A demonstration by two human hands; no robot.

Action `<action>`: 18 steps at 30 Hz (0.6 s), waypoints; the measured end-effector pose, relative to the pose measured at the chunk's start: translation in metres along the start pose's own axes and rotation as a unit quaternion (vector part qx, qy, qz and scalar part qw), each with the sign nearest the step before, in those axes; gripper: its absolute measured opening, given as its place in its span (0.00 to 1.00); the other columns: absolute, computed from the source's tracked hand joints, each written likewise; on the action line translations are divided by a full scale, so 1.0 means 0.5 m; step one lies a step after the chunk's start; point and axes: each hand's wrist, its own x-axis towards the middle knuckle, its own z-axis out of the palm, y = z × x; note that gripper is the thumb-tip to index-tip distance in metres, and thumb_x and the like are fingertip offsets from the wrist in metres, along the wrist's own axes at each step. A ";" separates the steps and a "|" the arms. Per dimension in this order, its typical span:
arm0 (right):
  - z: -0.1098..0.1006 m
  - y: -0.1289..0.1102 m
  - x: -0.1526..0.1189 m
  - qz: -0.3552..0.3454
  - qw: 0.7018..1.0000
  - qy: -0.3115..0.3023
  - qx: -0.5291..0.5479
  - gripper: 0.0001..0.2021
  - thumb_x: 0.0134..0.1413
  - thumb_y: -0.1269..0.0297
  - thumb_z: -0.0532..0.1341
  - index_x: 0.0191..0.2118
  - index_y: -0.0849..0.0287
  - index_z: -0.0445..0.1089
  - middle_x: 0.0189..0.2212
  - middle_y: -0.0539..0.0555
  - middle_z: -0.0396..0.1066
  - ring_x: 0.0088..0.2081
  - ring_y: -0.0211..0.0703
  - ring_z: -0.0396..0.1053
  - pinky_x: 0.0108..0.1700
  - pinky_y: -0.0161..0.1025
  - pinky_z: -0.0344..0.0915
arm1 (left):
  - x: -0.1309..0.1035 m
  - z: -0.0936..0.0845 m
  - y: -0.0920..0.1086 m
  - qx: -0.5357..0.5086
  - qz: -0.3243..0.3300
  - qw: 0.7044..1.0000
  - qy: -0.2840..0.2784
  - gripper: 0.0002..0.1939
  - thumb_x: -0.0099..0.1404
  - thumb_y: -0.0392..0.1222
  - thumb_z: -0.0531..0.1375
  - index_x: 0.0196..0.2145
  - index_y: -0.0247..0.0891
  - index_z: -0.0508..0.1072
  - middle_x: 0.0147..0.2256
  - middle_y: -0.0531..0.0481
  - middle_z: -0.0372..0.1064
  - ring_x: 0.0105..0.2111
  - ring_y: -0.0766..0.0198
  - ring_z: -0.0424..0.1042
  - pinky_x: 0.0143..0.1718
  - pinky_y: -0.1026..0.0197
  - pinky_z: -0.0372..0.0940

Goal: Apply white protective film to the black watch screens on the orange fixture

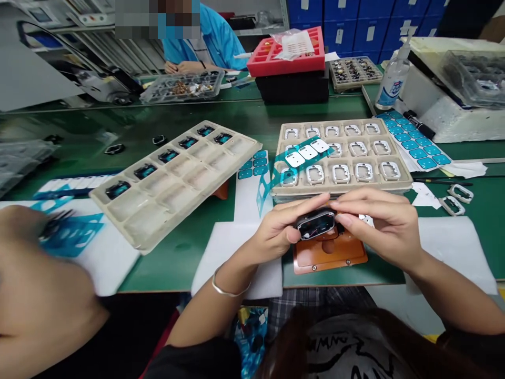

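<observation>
Left hand (272,231): thumb and fingers gripping the dark casing (316,225)
Right hand (384,226): fingertips closed on the casing's right end
Dark casing: between both hands, above the orange plate (330,259)

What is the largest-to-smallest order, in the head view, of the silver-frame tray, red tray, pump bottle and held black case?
Silver-frame tray
Red tray
Pump bottle and held black case, smallest, order unsure: fingers partly cover the nearer case.

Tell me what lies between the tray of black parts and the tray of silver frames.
In the head view, a white sheet bearing teal stickers lies between them, with a cut teal film overlapping it and the frame tray.
</observation>
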 end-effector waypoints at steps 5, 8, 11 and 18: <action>0.004 0.002 -0.002 0.006 1.000 0.008 0.007 0.07 0.57 0.70 0.65 0.39 0.54 0.80 0.33 0.52 0.79 0.34 0.40 0.75 0.32 0.37 0.73 | 0.011 0.000 0.011 0.032 0.022 0.999 -0.033 0.29 0.70 0.61 0.50 0.65 0.52 0.63 0.54 0.47 0.74 0.50 0.57 0.77 0.51 0.60 0.72; 0.004 0.003 -0.002 0.009 1.000 0.003 0.013 0.06 0.56 0.69 0.66 0.38 0.54 0.80 0.33 0.52 0.78 0.34 0.41 0.75 0.31 0.37 0.73 | 0.015 0.002 0.014 0.032 0.036 0.997 -0.055 0.29 0.72 0.59 0.48 0.66 0.52 0.59 0.51 0.45 0.75 0.46 0.59 0.77 0.46 0.61 0.73; 0.005 0.003 -0.003 0.000 1.000 0.005 0.024 0.06 0.55 0.70 0.67 0.38 0.55 0.80 0.32 0.53 0.78 0.34 0.41 0.74 0.31 0.37 0.72 | 0.017 0.003 0.016 0.028 0.043 0.997 -0.063 0.29 0.72 0.59 0.47 0.67 0.53 0.58 0.49 0.44 0.74 0.44 0.61 0.76 0.44 0.62 0.72; 0.008 -0.001 -0.002 -0.001 1.000 0.002 0.024 0.06 0.54 0.72 0.67 0.36 0.55 0.79 0.30 0.51 0.76 0.30 0.38 0.71 0.27 0.35 0.67 | 0.016 0.001 0.017 0.024 0.047 0.995 -0.081 0.29 0.72 0.59 0.48 0.67 0.51 0.58 0.50 0.42 0.72 0.48 0.59 0.73 0.49 0.60 0.70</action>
